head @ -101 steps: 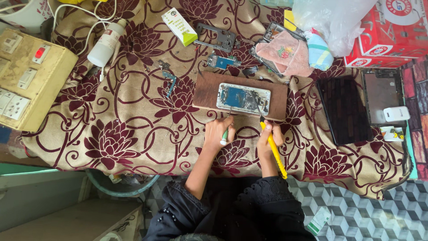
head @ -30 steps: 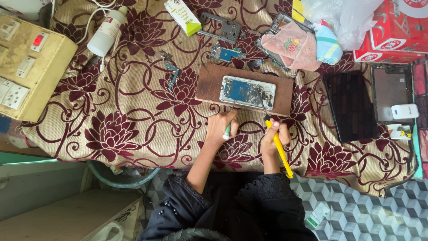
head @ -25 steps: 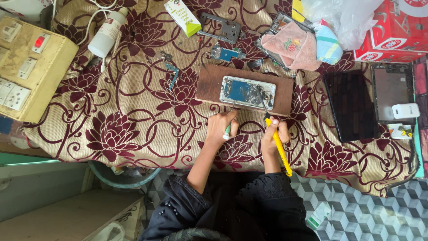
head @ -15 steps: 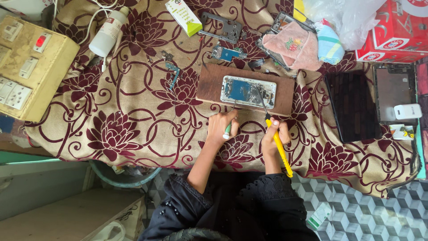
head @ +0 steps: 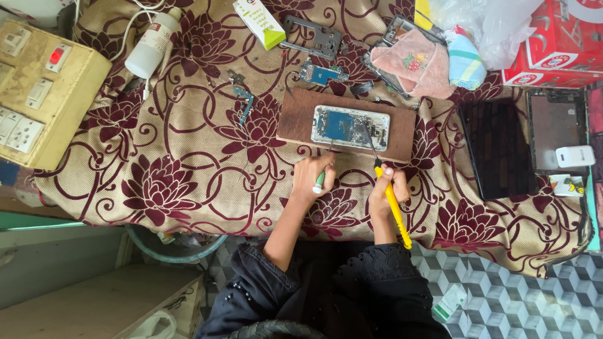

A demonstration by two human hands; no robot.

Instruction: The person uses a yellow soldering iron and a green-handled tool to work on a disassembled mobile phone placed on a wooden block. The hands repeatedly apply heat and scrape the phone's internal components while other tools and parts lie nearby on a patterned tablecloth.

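An opened phone (head: pixel 350 127) lies on a brown wooden board (head: pixel 295 118) at mid-frame, just above both hands. The right hand (head: pixel 386 194) clenches a yellow screwdriver (head: pixel 394 208), tip on the phone; the left hand (head: pixel 314 177) grasps a green-handled tool (head: pixel 320 181) by the board's lower edge. Floral cloth (head: pixel 169 182) covers the worktop.

Bare tabletop (head: pixel 188 157) lies open left of the wooden board (head: pixel 295 119). Loose parts (head: pixel 242 100) and a pink cloth (head: pixel 418 63) crowd its far side. A dark tablet (head: pixel 496 147) blocks the right.
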